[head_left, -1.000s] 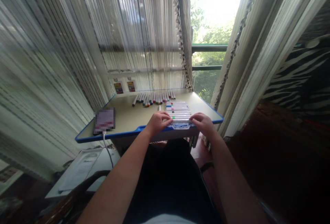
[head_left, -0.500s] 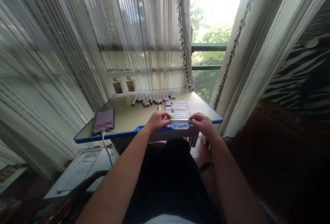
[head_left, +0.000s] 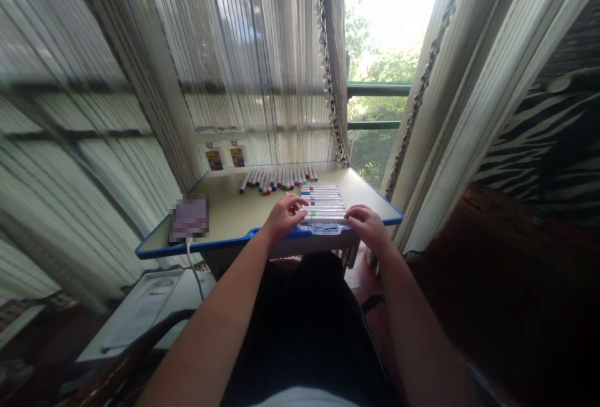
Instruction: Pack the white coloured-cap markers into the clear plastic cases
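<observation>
A clear plastic marker case (head_left: 327, 229) lies near the front edge of the desk, with several white markers (head_left: 323, 206) lying crosswise in it and coloured bands showing at their left ends. My left hand (head_left: 282, 216) is at the left side of the case, thumb and fingers apart, fingertips over the marker ends. At the opposite side, my right hand (head_left: 368, 224) has its thumb and forefinger closed on the right edge of the case. Behind the case, a row of loose markers (head_left: 281, 177) with coloured caps lies on the desk.
The pale desk (head_left: 229, 216) has a blue rim. A blurred-out device (head_left: 190, 218) with a white cable lies at its left. Two small cards (head_left: 225, 158) stand at the back, by the striped curtains (head_left: 262, 94). A white stand (head_left: 135, 313) is at the lower left.
My left hand has loosened at the case's left side; its fingers have lifted and spread over the marker ends. My right hand has hardly moved.
</observation>
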Demonstrator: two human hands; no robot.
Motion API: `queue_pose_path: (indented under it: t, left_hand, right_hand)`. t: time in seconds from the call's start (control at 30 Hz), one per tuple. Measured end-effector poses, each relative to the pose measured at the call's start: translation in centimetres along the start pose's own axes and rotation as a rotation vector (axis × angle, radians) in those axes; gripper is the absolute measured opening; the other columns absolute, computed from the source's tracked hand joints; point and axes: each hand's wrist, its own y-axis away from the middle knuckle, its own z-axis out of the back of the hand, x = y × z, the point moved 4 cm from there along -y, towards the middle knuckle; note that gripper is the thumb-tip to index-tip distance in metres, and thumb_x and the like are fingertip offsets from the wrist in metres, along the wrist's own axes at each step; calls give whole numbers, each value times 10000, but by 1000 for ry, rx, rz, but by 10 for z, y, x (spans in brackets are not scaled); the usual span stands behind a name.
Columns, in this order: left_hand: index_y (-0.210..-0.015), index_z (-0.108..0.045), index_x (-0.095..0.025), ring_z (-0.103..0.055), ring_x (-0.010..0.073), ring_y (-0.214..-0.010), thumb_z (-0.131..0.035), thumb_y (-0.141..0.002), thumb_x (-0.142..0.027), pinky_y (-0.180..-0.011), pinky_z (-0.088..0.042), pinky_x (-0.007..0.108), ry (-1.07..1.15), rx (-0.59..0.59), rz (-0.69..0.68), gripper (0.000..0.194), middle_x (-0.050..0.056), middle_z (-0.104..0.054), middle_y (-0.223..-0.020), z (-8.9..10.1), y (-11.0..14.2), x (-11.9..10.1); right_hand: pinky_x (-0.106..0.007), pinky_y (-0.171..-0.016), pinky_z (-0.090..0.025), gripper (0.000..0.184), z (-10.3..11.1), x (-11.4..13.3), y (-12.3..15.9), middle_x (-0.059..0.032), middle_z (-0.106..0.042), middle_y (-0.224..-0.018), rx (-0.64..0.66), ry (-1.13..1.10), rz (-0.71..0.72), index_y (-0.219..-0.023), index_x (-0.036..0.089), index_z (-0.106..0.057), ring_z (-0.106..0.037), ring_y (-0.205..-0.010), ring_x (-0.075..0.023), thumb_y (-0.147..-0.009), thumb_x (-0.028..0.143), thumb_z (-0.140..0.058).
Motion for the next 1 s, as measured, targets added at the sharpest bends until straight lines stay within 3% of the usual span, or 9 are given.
queue_pose_path:
  t: [0.13,0.23,0.3,0.37,0.5,0.67,1.0]
  left_hand:
    - [-856,-639,-168,-580,156,-876,-542,-730,-190,-783,-488,268,-135,-229,79,161,71,-576,-985,11,1,8]
    - [-878,-643,-171,-580,219,-936,-576,-697,-200,-845,-462,322,-396,-377,321,195,102,-606,-984,19,4,19]
    - [-910,-643,-177,-584,251,-940,-607,-686,-254,-843,-449,346,-499,-344,471,239,115,-631,-995,20,4,27]
    - [-932,-646,-184,-580,274,-957,-619,-682,-303,-832,-436,355,-564,-255,534,278,120,-654,-1003,17,2,31]
    - [-969,-667,-196,-573,291,-989,-562,-741,-372,-821,-417,357,-643,-177,556,307,132,-669,-1014,14,0,30]
    - [-957,-701,-230,-563,308,-1016,-518,-731,-584,-822,-416,365,-704,-109,552,458,132,-660,-1024,13,-2,27]
    - [-902,-708,-223,-593,295,-968,-517,-780,-369,-800,-436,361,-708,-138,559,270,131,-672,-985,14,-1,27]
  right_hand:
    - [-352,-827,-480,258,-2,3,5,-69,-579,-1036,48,-9,13,-876,209,-661,-564,-879,-192,-693,388,-638]
    - [-408,-993,-408,446,-3,6,9,-82,-521,-1220,120,67,65,-1043,243,-642,-503,-1127,-247,-661,466,-696]
    - [-436,-1062,-344,550,-4,6,10,-77,-474,-1310,164,130,92,-1128,268,-617,-429,-1235,-269,-638,496,-719]
    - [-456,-1076,-331,625,-6,5,11,-77,-441,-1359,195,183,111,-1184,279,-592,-397,-1269,-283,-621,511,-732]
    - [-489,-1064,-342,614,-11,3,11,-92,-460,-1351,172,249,132,-1181,266,-600,-401,-1260,-297,-631,507,-728]
    - [-494,-1051,-350,548,-17,5,11,-109,-485,-1323,121,269,128,-1108,234,-630,-425,-1228,-296,-639,501,-720]
    - [-476,-1016,-370,458,-19,2,12,-109,-538,-1257,62,270,131,-1030,224,-648,-466,-1180,-290,-666,497,-698]
